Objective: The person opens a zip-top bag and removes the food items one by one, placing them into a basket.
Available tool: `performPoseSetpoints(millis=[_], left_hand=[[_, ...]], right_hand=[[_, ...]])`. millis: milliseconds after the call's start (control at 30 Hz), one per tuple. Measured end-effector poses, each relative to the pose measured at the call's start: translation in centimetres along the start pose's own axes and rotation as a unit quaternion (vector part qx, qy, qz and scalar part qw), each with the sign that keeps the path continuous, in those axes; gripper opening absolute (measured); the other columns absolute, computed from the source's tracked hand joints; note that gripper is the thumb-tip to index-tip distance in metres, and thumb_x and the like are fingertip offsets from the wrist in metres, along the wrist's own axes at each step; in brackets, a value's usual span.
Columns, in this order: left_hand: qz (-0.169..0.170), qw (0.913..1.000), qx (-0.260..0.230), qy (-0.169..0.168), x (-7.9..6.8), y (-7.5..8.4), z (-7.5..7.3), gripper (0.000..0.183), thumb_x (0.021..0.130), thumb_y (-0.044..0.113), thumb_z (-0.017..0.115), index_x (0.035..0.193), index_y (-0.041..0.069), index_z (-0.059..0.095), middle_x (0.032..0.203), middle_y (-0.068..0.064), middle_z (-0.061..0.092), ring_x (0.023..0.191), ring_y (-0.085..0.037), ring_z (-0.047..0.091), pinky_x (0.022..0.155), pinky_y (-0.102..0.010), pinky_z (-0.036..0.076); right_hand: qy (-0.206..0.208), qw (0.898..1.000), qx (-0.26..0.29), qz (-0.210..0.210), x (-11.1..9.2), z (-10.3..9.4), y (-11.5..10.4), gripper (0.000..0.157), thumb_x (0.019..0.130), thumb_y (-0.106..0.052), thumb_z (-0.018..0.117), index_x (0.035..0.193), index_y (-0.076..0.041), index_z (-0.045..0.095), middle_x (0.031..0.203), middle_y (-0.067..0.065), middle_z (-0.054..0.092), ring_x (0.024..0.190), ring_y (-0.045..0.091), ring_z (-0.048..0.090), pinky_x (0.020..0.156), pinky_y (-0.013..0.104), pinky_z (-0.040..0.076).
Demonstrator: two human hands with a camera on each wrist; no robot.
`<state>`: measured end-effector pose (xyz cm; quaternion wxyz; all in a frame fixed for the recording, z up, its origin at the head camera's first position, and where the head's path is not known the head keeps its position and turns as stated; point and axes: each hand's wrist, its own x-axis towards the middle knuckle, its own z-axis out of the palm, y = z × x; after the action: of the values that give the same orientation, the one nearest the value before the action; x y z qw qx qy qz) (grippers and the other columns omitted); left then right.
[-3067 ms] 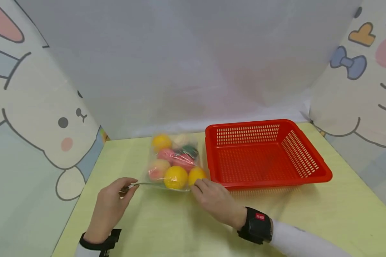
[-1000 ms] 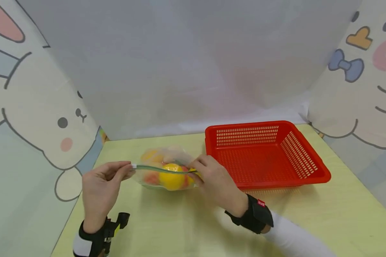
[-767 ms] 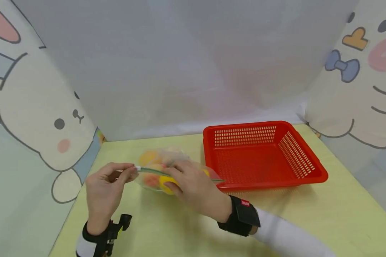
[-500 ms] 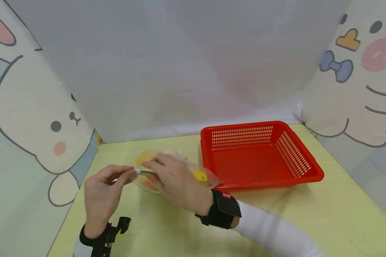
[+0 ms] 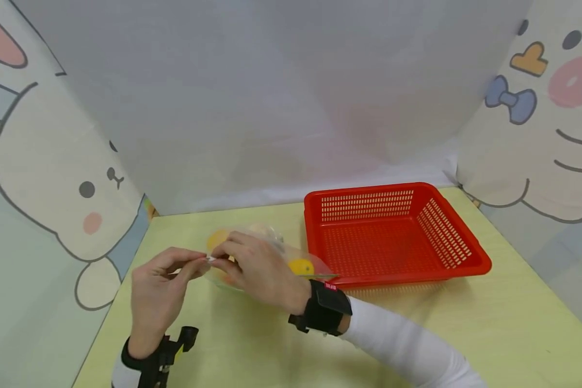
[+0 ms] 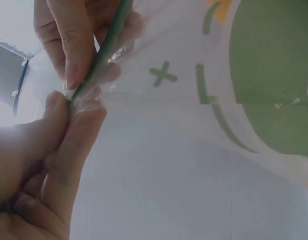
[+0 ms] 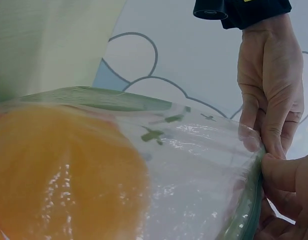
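A clear zip bag (image 5: pixel 291 251) with several round fruits inside lies on the table left of the basket. Its green zip strip (image 6: pixel 108 45) runs along the edge nearest me. At the left end of the strip, my left hand (image 5: pixel 157 293) pinches the bag's corner between thumb and fingers. Right beside it, my right hand (image 5: pixel 264 275) pinches the same strip, the fingertips of both hands close together. Through the plastic, a yellow fruit (image 5: pixel 300 267) shows past my right hand, and an orange-yellow one (image 7: pixel 69 175) fills much of the right wrist view. My right hand covers the other fruits in part.
A red plastic basket (image 5: pixel 397 279) with slotted sides stands to the right, close to the bag's right end. The pale yellow table (image 5: pixel 465 323) ends at a grey-white back wall (image 5: pixel 291 108). Cartoon-printed panels (image 5: pixel 53 178) rise at both sides.
Both hands have lifted the bag's mouth edge toward upright. My right hand has travelled left along the zip strip, from its right part to my left hand, which keeps its hold on the corner.
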<state>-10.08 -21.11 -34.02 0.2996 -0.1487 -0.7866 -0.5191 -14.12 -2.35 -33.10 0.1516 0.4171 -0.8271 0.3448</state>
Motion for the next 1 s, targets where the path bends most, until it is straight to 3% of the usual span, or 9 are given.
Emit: performPoseSetpoints(millis=[367,767,1000], left_hand=[[0.038,0.9985,-0.018,0.035,0.0,-0.5,0.5,0.017,0.081,-0.023,0.076,0.089,-0.008,0.079,0.087,0.016,0.076,0.074,0.005,0.075,0.067,-0.012,0.061],[0.048,0.9967,-0.038,0.052,0.2,-0.7,0.3,0.017,0.081,-0.027,0.073,0.091,-0.014,0.076,0.088,0.016,0.076,0.073,0.005,0.075,0.068,-0.013,0.062],[0.046,0.9969,-0.022,0.06,0.1,-0.8,0.0,0.016,0.082,-0.025,0.074,0.091,-0.012,0.077,0.088,0.019,0.076,0.073,0.006,0.075,0.069,-0.012,0.061]], right_hand=[[0.059,0.997,-0.044,-0.032,-1.9,-0.3,1.2,0.015,0.092,-0.016,0.081,0.103,-0.007,0.075,0.092,0.003,0.072,0.079,0.013,0.061,0.072,0.013,0.054],[0.053,0.994,-0.094,-0.021,-4.8,-1.5,3.1,0.02,0.092,-0.019,0.081,0.108,-0.007,0.076,0.11,0.005,0.075,0.097,0.017,0.07,0.093,0.024,0.063],[0.047,0.991,-0.121,-0.004,-6.5,-2.4,4.0,0.021,0.089,-0.019,0.083,0.104,-0.008,0.075,0.095,0.003,0.07,0.082,0.015,0.062,0.08,0.02,0.063]])
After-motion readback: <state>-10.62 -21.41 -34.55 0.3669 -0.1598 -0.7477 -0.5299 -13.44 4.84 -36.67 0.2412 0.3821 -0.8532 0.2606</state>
